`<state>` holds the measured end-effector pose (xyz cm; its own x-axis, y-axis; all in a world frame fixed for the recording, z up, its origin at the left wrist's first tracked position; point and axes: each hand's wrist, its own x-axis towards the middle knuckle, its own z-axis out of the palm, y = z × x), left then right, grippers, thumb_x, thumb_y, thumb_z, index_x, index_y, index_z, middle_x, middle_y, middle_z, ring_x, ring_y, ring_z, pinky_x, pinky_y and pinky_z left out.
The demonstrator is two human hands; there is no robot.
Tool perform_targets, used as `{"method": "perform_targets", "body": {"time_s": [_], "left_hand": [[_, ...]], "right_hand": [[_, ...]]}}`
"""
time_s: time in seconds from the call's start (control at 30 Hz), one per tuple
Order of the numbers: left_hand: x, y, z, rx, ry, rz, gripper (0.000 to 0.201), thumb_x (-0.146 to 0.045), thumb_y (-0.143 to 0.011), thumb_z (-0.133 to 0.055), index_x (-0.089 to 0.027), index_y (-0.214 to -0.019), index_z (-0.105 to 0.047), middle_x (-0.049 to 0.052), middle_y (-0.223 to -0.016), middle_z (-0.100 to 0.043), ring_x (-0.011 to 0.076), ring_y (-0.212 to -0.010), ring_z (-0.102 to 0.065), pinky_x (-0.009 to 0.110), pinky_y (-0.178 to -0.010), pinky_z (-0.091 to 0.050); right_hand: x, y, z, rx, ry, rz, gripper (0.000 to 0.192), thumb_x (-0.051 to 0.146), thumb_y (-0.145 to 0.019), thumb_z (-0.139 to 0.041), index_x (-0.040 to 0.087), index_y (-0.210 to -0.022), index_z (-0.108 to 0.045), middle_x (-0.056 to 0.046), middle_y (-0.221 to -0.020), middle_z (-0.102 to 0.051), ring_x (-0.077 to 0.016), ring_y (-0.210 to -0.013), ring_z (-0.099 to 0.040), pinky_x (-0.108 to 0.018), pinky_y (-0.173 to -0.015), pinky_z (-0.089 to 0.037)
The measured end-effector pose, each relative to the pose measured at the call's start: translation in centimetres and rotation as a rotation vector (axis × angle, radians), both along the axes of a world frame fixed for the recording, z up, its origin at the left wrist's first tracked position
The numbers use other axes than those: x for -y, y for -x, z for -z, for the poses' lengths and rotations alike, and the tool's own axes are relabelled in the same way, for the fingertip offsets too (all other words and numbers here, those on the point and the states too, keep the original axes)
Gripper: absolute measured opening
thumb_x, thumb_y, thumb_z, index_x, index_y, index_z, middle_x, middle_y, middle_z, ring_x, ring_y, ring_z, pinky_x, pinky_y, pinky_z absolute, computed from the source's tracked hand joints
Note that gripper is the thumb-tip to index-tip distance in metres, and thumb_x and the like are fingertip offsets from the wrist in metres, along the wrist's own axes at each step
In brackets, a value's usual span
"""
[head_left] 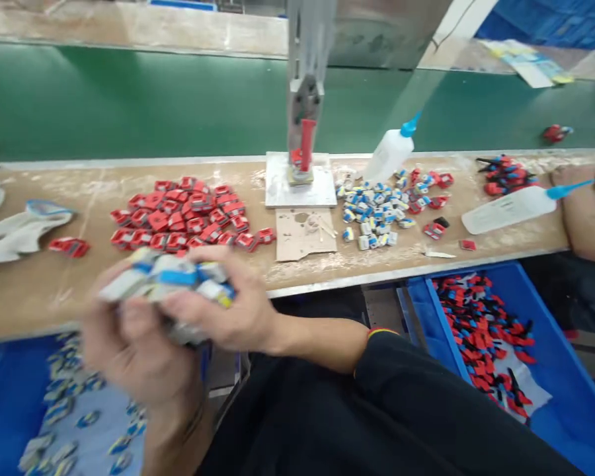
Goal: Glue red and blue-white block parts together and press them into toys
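Observation:
Both of my hands are cupped together around a bunch of small grey, blue and yellow plastic parts (173, 274), above the bench's front edge. My left hand (139, 350) is blurred and wraps them from below and the left. My right hand (233, 304) closes over them from the right, thumb across the front. Just beyond lies a heap of red plastic parts (183, 211). Below my left hand, a blue bin (10, 383) holds more of the grey, blue and yellow parts on a light sheet.
A press with a white base (300, 195) stands mid-bench, beside a pile of grey-blue parts (377, 208). Two squeeze bottles (389, 155) stand or lie to the right. Another person's arm (588, 218) rests at far right, above a blue bin (555, 337) of red-black pieces. Behind runs a green belt (178, 106).

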<state>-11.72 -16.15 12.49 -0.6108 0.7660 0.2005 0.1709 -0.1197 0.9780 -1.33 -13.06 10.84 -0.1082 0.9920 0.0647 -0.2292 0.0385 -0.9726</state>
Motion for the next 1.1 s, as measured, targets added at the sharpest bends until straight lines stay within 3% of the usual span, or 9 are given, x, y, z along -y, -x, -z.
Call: {"method": "perform_targets", "body": {"time_s": [0.1,0.17,0.23,0.33,0.43,0.53,0.63,0.9,1.1], "left_hand": [[-5.4,-10.8,1.1,-0.187,-0.210,0.376,0.026,-0.042,-0.092,-0.065,-0.033,-0.112,-0.079,-0.002,-0.112,-0.079,0.0271,-0.109,-0.075,0.045,-0.108,-0.059],[-8.2,-17.4,2.0,-0.180,-0.186,0.609,0.026,-0.039,-0.097,-0.064,-0.027,-0.116,-0.078,0.002,-0.114,-0.079,0.0243,-0.106,-0.074,0.041,-0.104,-0.059],[-10.8,-23.4,3.5,-0.135,-0.163,0.775,0.028,-0.041,-0.099,-0.066,-0.025,-0.119,-0.077,0.005,-0.115,-0.079,0.0243,-0.109,-0.074,0.041,-0.105,-0.058],[-14.6,-30.7,6.9,-0.045,-0.061,0.820,0.022,-0.039,-0.100,-0.069,-0.025,-0.113,-0.078,0.007,-0.116,-0.080,0.0251,-0.113,-0.073,0.041,-0.109,-0.056],[-17.5,-34.9,10.4,0.003,0.000,0.724,0.021,-0.039,-0.101,-0.068,-0.025,-0.113,-0.077,0.009,-0.121,-0.080,0.0265,-0.123,-0.070,0.042,-0.115,-0.051],[-18.6,-36.3,12.5,-0.028,0.040,0.602,0.026,-0.041,-0.103,-0.064,-0.024,-0.120,-0.074,0.011,-0.129,-0.077,0.0286,-0.133,-0.065,0.044,-0.122,-0.045],[-18.5,-36.4,13.2,-0.084,0.124,0.574,0.032,-0.039,-0.104,-0.060,-0.023,-0.131,-0.069,0.016,-0.138,-0.071,0.0312,-0.138,-0.060,0.048,-0.126,-0.041],[-18.3,-34.6,13.5,-0.014,0.232,0.734,0.041,-0.034,-0.096,-0.072,-0.030,-0.137,-0.068,0.012,-0.150,-0.063,0.0310,-0.148,-0.052,0.053,-0.131,-0.035],[-18.9,-31.9,12.3,0.005,0.201,0.888,0.045,-0.032,-0.098,-0.068,-0.029,-0.143,-0.066,0.008,-0.162,-0.057,0.0296,-0.158,-0.045,0.052,-0.134,-0.028]], "right_hand": [[-0.7,-9.3,1.0,0.128,-0.115,0.409,0.039,0.063,-0.090,-0.066,0.030,-0.112,-0.063,0.000,-0.101,-0.071,-0.0191,-0.091,-0.071,-0.033,-0.090,-0.063],[-2.0,-15.6,2.8,0.211,-0.195,0.676,0.040,0.064,-0.096,-0.059,0.028,-0.113,-0.061,-0.003,-0.104,-0.069,-0.0187,-0.092,-0.070,-0.034,-0.089,-0.062],[-4.1,-21.6,5.0,0.274,-0.197,0.827,0.041,0.063,-0.102,-0.045,0.027,-0.118,-0.057,-0.005,-0.106,-0.066,-0.0183,-0.093,-0.070,-0.033,-0.087,-0.062],[-8.0,-28.8,8.0,0.349,-0.133,0.864,0.043,0.063,-0.102,-0.043,0.025,-0.118,-0.055,-0.005,-0.103,-0.065,-0.0177,-0.090,-0.069,-0.031,-0.082,-0.061],[-11.4,-33.1,9.8,0.418,-0.065,0.780,0.046,0.066,-0.098,-0.049,0.023,-0.111,-0.057,-0.004,-0.097,-0.067,-0.0176,-0.086,-0.067,-0.030,-0.079,-0.059],[-13.2,-35.1,10.4,0.530,-0.056,0.686,0.046,0.066,-0.092,-0.057,0.022,-0.105,-0.061,-0.004,-0.094,-0.068,-0.0185,-0.085,-0.065,-0.032,-0.082,-0.057],[-13.7,-36.0,10.4,0.683,-0.053,0.652,0.044,0.063,-0.091,-0.061,0.022,-0.107,-0.063,-0.005,-0.097,-0.072,-0.0205,-0.090,-0.066,-0.034,-0.089,-0.056],[-13.4,-37.2,11.1,0.869,-0.161,0.604,0.037,0.057,-0.097,-0.057,0.023,-0.105,-0.070,-0.010,-0.109,-0.077,-0.0261,-0.105,-0.070,-0.042,-0.102,-0.054],[-13.3,-38.3,12.0,0.939,-0.221,0.520,0.048,0.059,-0.104,-0.045,0.020,-0.117,-0.071,-0.015,-0.122,-0.075,-0.0293,-0.121,-0.068,-0.047,-0.113,-0.052]]}}
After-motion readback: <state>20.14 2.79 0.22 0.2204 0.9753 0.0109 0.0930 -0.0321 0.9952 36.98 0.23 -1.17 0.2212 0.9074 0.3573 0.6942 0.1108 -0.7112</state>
